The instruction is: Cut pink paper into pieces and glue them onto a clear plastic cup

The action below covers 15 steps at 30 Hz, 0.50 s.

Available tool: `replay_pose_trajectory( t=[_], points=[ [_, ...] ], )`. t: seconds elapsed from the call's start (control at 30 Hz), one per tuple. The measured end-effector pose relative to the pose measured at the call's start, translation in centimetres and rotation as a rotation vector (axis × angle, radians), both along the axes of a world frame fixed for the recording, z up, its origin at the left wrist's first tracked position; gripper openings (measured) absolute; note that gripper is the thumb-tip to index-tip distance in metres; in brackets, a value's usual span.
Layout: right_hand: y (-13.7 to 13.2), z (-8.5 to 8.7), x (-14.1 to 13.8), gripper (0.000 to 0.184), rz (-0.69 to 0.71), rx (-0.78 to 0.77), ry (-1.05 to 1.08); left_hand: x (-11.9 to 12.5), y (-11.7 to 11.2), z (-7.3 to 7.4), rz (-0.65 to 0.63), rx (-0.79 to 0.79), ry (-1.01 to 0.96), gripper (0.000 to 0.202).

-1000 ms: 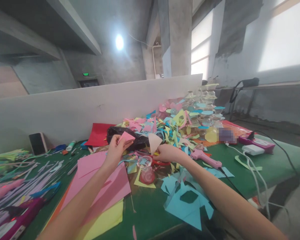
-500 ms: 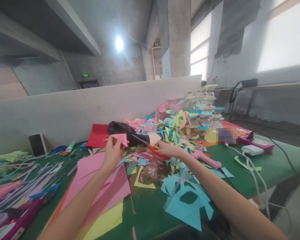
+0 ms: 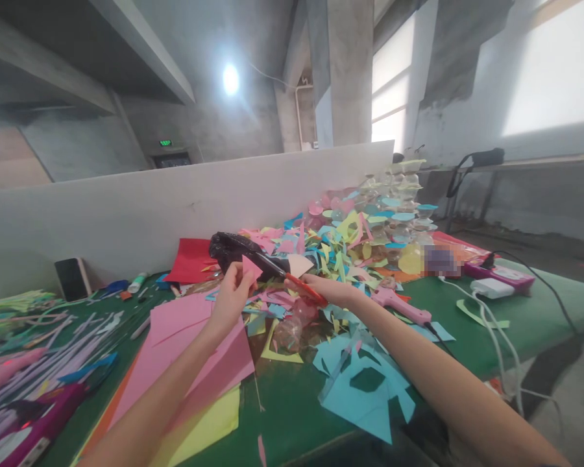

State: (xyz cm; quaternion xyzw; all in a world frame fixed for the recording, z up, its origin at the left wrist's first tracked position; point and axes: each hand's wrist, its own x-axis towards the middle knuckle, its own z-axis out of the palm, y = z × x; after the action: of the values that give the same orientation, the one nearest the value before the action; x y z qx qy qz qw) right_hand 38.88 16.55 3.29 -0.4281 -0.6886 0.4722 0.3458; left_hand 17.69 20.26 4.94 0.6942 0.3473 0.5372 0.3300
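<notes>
My left hand (image 3: 234, 290) pinches a small piece of pink paper (image 3: 251, 267), one corner pointing up. My right hand (image 3: 327, 289) is closed round the orange handles of a pair of scissors (image 3: 307, 289), whose blades reach up and left beside the pink piece. Whether the blades touch the paper I cannot tell. Behind both hands lies a crumpled black plastic bag (image 3: 233, 248). Below my left hand are stacked pink sheets (image 3: 189, 363), with a yellow sheet (image 3: 214, 425) partly under them. Cut-up blue paper (image 3: 360, 395) lies below my right forearm.
A heap of coloured paper scraps (image 3: 340, 259) covers the table's middle, with clear plastic cups (image 3: 403, 227) behind. A pink glue gun (image 3: 403, 305) lies at right near white cables (image 3: 496, 337). At left are a phone (image 3: 73, 280) and thin purple strips (image 3: 85, 353).
My left hand has moved slightly right and turned the pink piece, so a corner now points up. The scissors have shifted and their handles are closer together.
</notes>
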Motion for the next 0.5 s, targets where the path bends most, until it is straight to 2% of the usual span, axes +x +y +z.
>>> replay_pose_trajectory(
  t=[0.13, 0.23, 0.3, 0.4, 0.5],
  points=[
    [-0.4, 0.5, -0.3, 0.047, 0.032, -0.079, 0.186, 1.1, -3.3, -0.1, -0.125, 0.16, 0.023, 0.019],
    [-0.9, 1.2, -0.5, 0.046, 0.046, -0.101, 0.251, 1.3, -4.7, -1.4, -0.163, 0.353, 0.085, 0.014],
    [-1.2, 1.4, -0.5, 0.047, 0.038, -0.096, 0.255, 1.2, -4.8, -2.2, -0.161, 0.41, 0.193, 0.011],
    [-1.2, 1.5, -0.4, 0.049, 0.032, -0.096, 0.249, 1.3, -4.4, -2.5, -0.093, 0.346, 0.27, 0.015],
    [-1.1, 1.4, -0.3, 0.049, 0.016, -0.102, 0.212, 1.5, -3.7, -1.5, 0.01, 0.189, 0.131, 0.026]
  ],
)
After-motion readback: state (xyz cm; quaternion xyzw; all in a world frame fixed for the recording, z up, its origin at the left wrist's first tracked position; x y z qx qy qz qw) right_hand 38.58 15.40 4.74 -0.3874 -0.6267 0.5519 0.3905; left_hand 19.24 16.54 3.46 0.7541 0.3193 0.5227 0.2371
